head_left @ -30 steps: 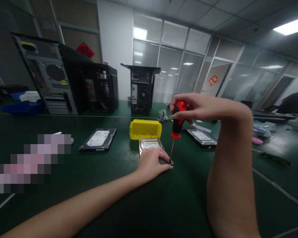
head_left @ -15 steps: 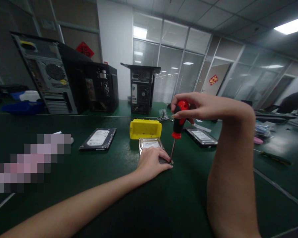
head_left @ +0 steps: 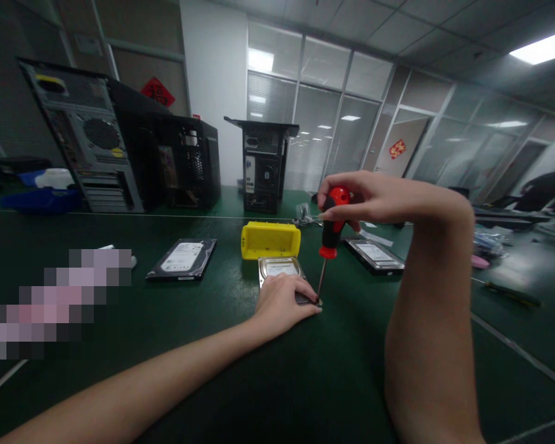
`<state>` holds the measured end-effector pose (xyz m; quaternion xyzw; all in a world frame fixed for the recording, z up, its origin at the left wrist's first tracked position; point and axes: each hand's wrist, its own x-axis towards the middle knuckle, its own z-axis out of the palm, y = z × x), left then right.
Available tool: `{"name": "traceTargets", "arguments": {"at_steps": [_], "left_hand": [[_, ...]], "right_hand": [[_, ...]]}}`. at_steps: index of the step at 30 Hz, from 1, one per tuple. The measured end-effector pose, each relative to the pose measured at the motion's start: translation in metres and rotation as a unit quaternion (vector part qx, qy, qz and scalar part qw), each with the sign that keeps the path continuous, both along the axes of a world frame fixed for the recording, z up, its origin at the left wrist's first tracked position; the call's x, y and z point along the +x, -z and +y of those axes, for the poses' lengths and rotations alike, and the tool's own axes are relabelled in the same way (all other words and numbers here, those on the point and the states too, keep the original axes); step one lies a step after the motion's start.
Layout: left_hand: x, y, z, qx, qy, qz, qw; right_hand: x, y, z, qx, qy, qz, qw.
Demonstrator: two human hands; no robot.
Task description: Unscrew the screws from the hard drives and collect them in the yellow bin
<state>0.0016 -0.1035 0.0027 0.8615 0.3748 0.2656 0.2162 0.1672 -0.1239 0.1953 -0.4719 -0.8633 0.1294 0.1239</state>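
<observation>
A silver hard drive (head_left: 281,267) lies on the green tabletop, partly covered by my left hand (head_left: 287,303). That hand presses over the drive, its thumb and fingers closed round the near right corner. My right hand (head_left: 351,198) is wrapped round the red and black handle of a screwdriver (head_left: 329,237) from above. The screwdriver stands nearly upright, its shaft leaning slightly, and the tip meets the corner by my left fingertips. Any screw under the tip is too small to make out.
Behind the drive stands a yellow bin (head_left: 271,240). Further hard drives lie left (head_left: 183,259) and right (head_left: 375,256). Computer cases (head_left: 97,135) line the back, one in the middle (head_left: 263,163). Another screwdriver (head_left: 513,295) lies at the right. A blurred-out patch covers the left side.
Almost nothing differs. The screwdriver handle and my right hand have shifted very slightly left; my left hand and the hard drive keep their places.
</observation>
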Motion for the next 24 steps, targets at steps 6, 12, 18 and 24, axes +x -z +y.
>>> {"name": "traceTargets", "arguments": {"at_steps": [6,12,18,24], "left_hand": [[0.0008,-0.0025,-0.0015,-0.008,-0.009,0.004,1.0],[0.0006,-0.0016,-0.0014,-0.005,-0.001,0.003,1.0],[-0.0004,-0.0016,-0.0016,-0.001,0.003,0.004,1.0],[-0.001,-0.002,-0.0013,-0.007,0.0,0.007,1.0]], "right_hand": [[-0.0003,-0.0003,-0.0003,-0.005,0.0,0.003,1.0],[-0.0001,0.0001,0.0006,-0.001,0.004,-0.001,1.0],[0.0006,-0.001,-0.0008,-0.01,0.009,-0.005,1.0],[0.0008,-0.0012,-0.0017,-0.009,0.015,-0.007,1.0]]}}
